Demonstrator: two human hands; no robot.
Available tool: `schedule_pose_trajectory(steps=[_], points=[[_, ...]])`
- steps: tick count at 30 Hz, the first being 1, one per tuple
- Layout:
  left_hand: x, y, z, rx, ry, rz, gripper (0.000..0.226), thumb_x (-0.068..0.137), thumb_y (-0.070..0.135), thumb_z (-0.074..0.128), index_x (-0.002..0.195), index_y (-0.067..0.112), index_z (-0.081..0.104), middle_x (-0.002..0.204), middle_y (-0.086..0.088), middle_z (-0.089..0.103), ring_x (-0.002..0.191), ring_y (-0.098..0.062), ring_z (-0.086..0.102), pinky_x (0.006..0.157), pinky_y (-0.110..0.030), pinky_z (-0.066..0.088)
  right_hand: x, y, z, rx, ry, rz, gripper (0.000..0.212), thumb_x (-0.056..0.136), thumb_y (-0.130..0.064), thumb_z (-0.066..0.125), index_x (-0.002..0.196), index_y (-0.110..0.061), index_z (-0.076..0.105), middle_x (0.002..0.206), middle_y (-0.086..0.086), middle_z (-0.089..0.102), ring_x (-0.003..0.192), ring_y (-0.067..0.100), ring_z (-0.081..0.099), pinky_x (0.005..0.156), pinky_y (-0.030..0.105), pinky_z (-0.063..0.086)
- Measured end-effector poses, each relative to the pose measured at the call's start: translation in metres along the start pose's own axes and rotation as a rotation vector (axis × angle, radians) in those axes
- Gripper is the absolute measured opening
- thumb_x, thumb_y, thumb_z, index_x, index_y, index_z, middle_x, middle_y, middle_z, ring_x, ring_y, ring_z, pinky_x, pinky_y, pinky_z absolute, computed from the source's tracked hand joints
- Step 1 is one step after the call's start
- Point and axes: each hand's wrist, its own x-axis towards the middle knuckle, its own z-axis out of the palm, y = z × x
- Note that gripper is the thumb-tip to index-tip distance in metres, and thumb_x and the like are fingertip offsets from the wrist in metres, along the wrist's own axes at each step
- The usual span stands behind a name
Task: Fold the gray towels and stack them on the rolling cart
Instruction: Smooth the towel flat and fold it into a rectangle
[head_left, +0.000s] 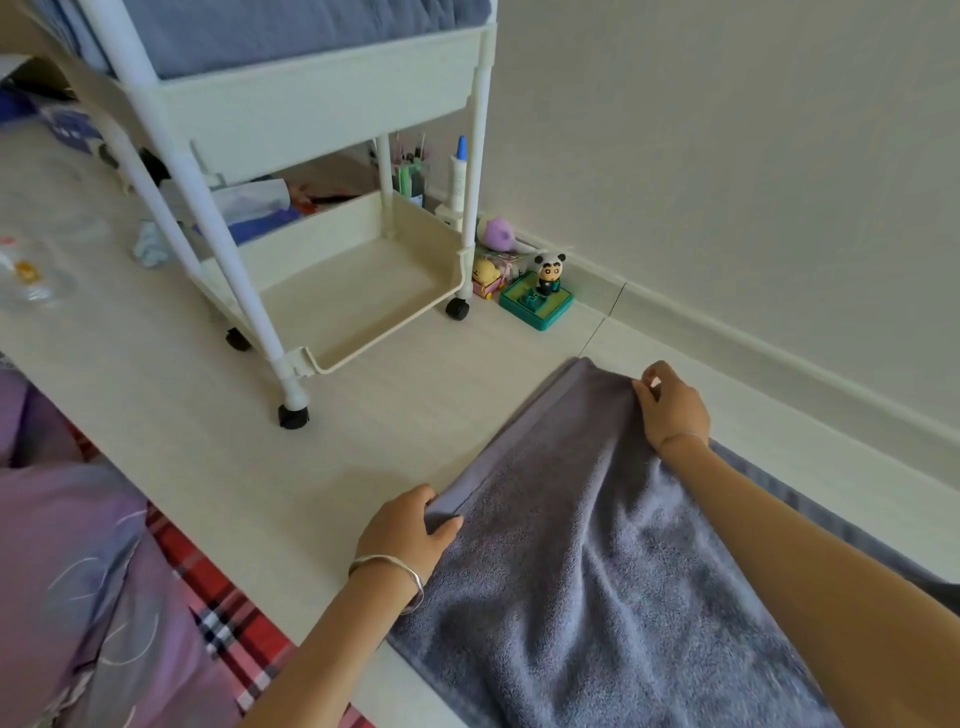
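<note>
A gray towel (582, 561) lies spread on the pale floor at the lower right, its far end doubled over itself. My left hand (410, 525) pinches the near-left corner of that folded edge. My right hand (670, 405) grips the far corner near the wall. The white rolling cart (322, 104) stands at the upper left on black casters. Its upper tray holds folded gray-blue towels (291, 31). The cart's bottom tray (363, 291) has nothing in it.
Small toys stand by the baseboard right of the cart: a panda figure on a green base (540, 296) and a yellow toy (485, 278). Bottles and pens (415, 171) sit behind the cart. Purple and red plaid fabric (104, 597) lies at the lower left.
</note>
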Motion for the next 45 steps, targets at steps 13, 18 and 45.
schedule_pose_trajectory(steps=[13, 18, 45], points=[[0.003, -0.001, -0.002, 0.053, -0.079, -0.004, 0.036, 0.086, 0.042, 0.059, 0.066, 0.021, 0.038, 0.061, 0.007, 0.043, 0.057, -0.011, 0.042, 0.049, -0.023, 0.027, 0.020, -0.036, 0.006, 0.126, -0.246, 0.140, 0.035, 0.090, -0.046, 0.055, 0.092, -0.012, 0.060, 0.091, 0.005, 0.054, 0.090, 0.026, 0.051, 0.079, 0.033, 0.041], [0.003, -0.002, -0.002, 0.023, -0.035, -0.020, 0.049, 0.083, 0.042, 0.064, 0.056, 0.017, 0.032, 0.052, 0.003, 0.036, 0.048, -0.010, 0.033, 0.044, -0.020, 0.021, 0.024, -0.045, 0.020, 0.212, -0.112, 0.043, 0.019, 0.085, -0.030, 0.066, 0.099, -0.018, 0.067, 0.098, 0.004, 0.063, 0.095, 0.024, 0.056, 0.085, 0.036, 0.047], [-0.042, -0.025, -0.031, 0.137, -0.213, -0.108, 0.052, 0.076, 0.040, 0.074, 0.115, 0.013, 0.052, 0.113, -0.005, 0.059, 0.100, -0.024, 0.057, 0.082, -0.033, 0.048, -0.251, -0.023, 0.000, 0.638, -0.156, 0.035, 0.018, 0.087, -0.011, 0.064, 0.098, -0.024, 0.058, 0.115, -0.006, 0.050, 0.102, 0.004, 0.052, 0.093, 0.015, 0.039]])
